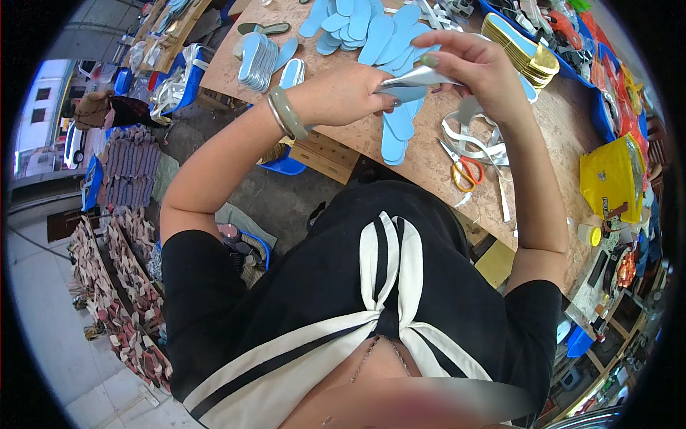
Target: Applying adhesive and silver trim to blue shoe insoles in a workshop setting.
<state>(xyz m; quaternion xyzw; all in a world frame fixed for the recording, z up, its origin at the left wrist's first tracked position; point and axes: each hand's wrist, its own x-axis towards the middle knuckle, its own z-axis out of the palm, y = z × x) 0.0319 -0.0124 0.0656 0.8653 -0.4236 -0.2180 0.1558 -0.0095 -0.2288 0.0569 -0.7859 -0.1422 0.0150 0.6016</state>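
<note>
A light blue shoe insole with a silvery edge (421, 76) is held up over the workbench between my two hands. My left hand (341, 93), a bangle on its wrist, is closed on the insole's left end. At the other end, my right hand (475, 68) pinches the silvery edge between thumb and fingers. Beneath my hands lie loose light blue insoles (393, 143). Scissors with orange handles (466, 175) rest near a tangle of white strips (457, 139), below my right hand.
Light blue insoles (350, 25) heap at the bench's far side, beside an upright stack (257, 64). Gold-edged insoles (511, 46) stack at the far right. A yellow bag (611, 179) and a small yellow-lidded jar (589, 234) sit right. Shoe parts (118, 300) cover the left floor.
</note>
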